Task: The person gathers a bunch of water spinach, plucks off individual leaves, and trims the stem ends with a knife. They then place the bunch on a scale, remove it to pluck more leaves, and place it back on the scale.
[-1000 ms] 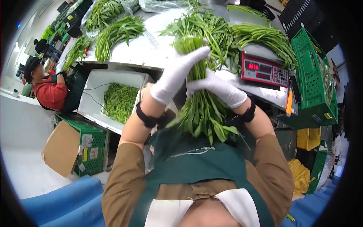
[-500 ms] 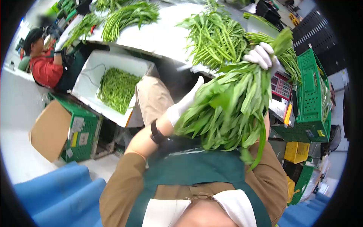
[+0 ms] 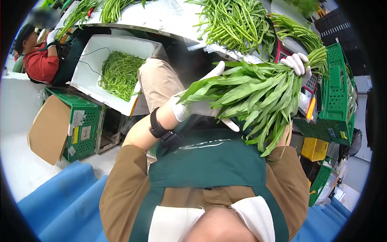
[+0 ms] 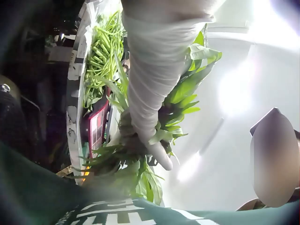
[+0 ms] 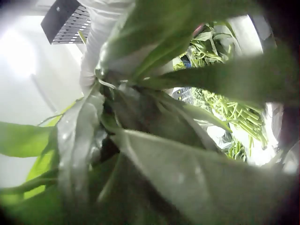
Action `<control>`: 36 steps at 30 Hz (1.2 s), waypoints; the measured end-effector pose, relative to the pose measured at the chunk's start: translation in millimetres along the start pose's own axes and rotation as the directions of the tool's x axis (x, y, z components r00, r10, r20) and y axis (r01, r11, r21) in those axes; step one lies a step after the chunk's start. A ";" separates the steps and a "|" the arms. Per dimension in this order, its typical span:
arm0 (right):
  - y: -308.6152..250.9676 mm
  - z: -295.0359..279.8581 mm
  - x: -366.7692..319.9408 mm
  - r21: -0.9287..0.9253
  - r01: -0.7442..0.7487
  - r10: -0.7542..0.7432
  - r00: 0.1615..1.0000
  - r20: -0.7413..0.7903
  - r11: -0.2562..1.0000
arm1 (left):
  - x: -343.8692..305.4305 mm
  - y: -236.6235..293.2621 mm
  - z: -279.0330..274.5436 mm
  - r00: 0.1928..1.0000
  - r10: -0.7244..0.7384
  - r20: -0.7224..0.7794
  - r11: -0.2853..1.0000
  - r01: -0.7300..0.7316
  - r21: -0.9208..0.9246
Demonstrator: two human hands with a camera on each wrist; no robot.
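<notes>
A bunch of water spinach [image 3: 258, 97], long leaves spread toward the left, lies across in front of the green apron. Its cut stems stick out to the right of my gloved right hand [image 3: 297, 64], whose fingers curl round the stem part. At the leafy end is my gloved left hand [image 3: 197, 108], thumb and fingers spread and straight, with leaves covering part of the palm. In the left wrist view, the left glove [image 4: 150, 93] lies along the leaves. Close leaves [image 5: 159, 164] fill much of the right wrist view and hide most of the right hand.
More greens [image 3: 238, 28] are heaped on the white table [image 3: 169, 18]. Beside them, a red scale [image 3: 309, 82] bears another bunch [image 3: 296, 30]. A green crate [image 3: 336, 88] stands at the right. Left are a foam box [image 3: 90, 60] with loose leaves and a person in red [image 3: 40, 66].
Both hands held the bunch upright over the table; the left let go. The right hand carried it right and tipped it sideways, leaves leftward. My left hand has come against the leaves.
</notes>
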State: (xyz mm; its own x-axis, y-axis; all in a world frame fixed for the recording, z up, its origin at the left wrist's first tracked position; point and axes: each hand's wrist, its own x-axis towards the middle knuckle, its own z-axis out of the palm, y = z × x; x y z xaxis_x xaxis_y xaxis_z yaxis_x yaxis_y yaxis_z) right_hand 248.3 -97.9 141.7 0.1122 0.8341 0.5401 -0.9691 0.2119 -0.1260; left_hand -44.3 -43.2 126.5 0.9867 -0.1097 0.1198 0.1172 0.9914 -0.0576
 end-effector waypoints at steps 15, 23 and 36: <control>-26.5 -24.1 -3.5 -0.003 -0.046 0.046 0.997 0.054 0.999 | -4.8 -1.5 2.2 0.995 -0.070 -0.067 0.996 0.073 0.046; -43.0 -37.8 -12.9 -0.007 0.019 -0.019 0.999 0.038 1.000 | -27.7 -0.3 -7.1 0.992 -0.069 -0.104 0.998 0.070 0.005; -48.3 -40.0 -8.7 0.015 0.024 -0.025 0.996 0.084 1.000 | -57.7 -1.0 -15.4 0.937 0.039 -0.348 0.853 0.150 0.500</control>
State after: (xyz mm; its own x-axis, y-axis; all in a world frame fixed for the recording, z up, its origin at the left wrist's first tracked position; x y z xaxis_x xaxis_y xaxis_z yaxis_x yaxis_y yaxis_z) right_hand 302.9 -95.1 109.9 0.1177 0.7829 0.6110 -0.9695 0.2239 -0.1002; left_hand -99.7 -38.9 104.4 0.9679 -0.0886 -0.2350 0.1920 0.8644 0.4647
